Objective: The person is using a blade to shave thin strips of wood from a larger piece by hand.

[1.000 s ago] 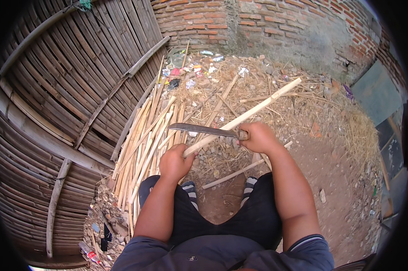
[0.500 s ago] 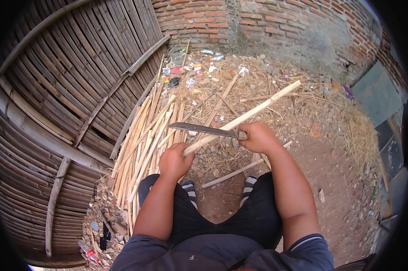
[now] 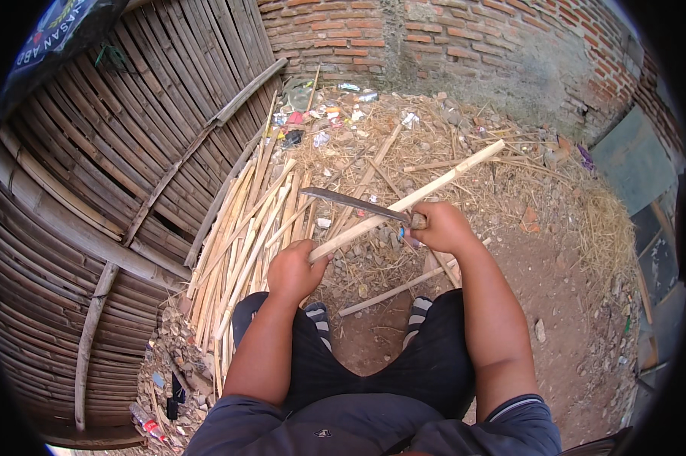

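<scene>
My left hand (image 3: 296,270) is closed round the near end of a long pale wooden stick (image 3: 451,176), which slants up and away to the right. In my right hand (image 3: 440,226) is the wooden handle of a machete (image 3: 356,202). Its dark blade points left and lies across the stick around its middle; whether the edge bites into the wood I cannot tell. Below my hands, between my feet, a shorter pale stick (image 3: 388,296) rests on the dirt.
A pile of pale split sticks (image 3: 245,254) lies to the left, beside a bamboo slat wall (image 3: 122,152). A brick wall (image 3: 480,53) closes the far side. Straw, rubble and litter (image 3: 320,139) cover the ground ahead. Grey panels (image 3: 635,156) lean at the right.
My right hand and the machete have moved right and slightly nearer along the stick, the blade tilting more. My left hand holds its place. A dark printed sheet now shows at upper left.
</scene>
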Demonstrator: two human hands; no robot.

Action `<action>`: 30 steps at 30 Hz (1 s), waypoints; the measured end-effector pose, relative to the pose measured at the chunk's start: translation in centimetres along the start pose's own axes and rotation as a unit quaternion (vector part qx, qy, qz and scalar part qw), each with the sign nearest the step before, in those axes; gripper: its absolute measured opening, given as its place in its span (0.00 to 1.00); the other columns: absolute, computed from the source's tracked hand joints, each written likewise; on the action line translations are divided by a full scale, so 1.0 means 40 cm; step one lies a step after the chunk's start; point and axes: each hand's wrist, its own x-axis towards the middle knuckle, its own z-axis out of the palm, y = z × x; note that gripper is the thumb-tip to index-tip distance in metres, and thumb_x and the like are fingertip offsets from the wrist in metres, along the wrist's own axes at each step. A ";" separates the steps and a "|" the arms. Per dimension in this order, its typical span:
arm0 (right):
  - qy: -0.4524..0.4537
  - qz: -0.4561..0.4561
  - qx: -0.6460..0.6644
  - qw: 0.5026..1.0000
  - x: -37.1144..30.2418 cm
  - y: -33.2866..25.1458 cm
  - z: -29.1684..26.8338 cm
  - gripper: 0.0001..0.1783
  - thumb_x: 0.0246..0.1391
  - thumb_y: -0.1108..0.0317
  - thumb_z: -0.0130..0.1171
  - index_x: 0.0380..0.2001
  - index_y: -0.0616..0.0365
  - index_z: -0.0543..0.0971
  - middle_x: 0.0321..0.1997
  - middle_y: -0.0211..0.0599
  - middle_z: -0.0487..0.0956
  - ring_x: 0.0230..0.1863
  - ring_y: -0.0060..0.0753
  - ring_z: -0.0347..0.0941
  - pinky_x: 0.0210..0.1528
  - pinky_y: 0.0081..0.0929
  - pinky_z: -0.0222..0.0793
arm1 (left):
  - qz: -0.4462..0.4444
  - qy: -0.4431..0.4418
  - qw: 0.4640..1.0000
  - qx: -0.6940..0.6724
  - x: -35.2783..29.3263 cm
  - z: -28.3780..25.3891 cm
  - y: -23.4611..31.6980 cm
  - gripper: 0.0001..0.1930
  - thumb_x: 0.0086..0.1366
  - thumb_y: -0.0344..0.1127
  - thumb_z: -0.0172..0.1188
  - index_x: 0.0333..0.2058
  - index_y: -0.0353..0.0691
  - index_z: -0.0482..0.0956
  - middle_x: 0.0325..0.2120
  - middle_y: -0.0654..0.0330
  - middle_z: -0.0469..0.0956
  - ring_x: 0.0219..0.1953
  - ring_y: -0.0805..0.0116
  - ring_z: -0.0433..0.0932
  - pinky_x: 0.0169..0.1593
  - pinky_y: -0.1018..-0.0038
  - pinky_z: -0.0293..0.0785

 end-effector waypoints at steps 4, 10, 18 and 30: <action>-0.009 -0.011 -0.021 1.000 -0.003 -0.019 0.004 0.23 0.50 0.55 0.79 0.48 0.50 0.88 0.40 0.48 0.88 0.46 0.56 0.85 0.49 0.49 0.80 | -0.015 -0.018 1.000 0.003 -0.001 -0.004 0.005 0.19 0.62 0.53 0.75 0.34 0.41 0.87 0.30 0.53 0.85 0.34 0.47 0.85 0.39 0.54 0.80; -0.050 -0.019 -0.041 0.998 0.000 -0.029 0.017 0.19 0.52 0.55 0.77 0.46 0.47 0.87 0.45 0.42 0.88 0.50 0.53 0.85 0.52 0.49 0.80 | -0.022 -0.050 0.998 0.023 -0.003 -0.006 0.008 0.19 0.61 0.54 0.75 0.35 0.43 0.88 0.31 0.52 0.86 0.36 0.46 0.86 0.41 0.53 0.80; -0.020 -0.050 -0.031 0.998 0.005 -0.015 0.048 0.22 0.47 0.56 0.81 0.45 0.52 0.87 0.41 0.45 0.88 0.46 0.55 0.85 0.49 0.48 0.80 | -0.015 -0.053 0.998 0.024 -0.004 -0.007 0.004 0.20 0.61 0.54 0.75 0.35 0.43 0.88 0.32 0.50 0.86 0.37 0.44 0.86 0.41 0.52 0.81; 0.002 0.025 0.015 1.000 0.008 0.026 -0.007 0.23 0.48 0.55 0.79 0.47 0.50 0.88 0.38 0.47 0.88 0.44 0.55 0.85 0.46 0.50 0.79 | -0.017 -0.035 0.999 0.006 0.000 -0.008 0.000 0.19 0.62 0.53 0.76 0.35 0.41 0.87 0.31 0.50 0.86 0.36 0.45 0.85 0.41 0.53 0.80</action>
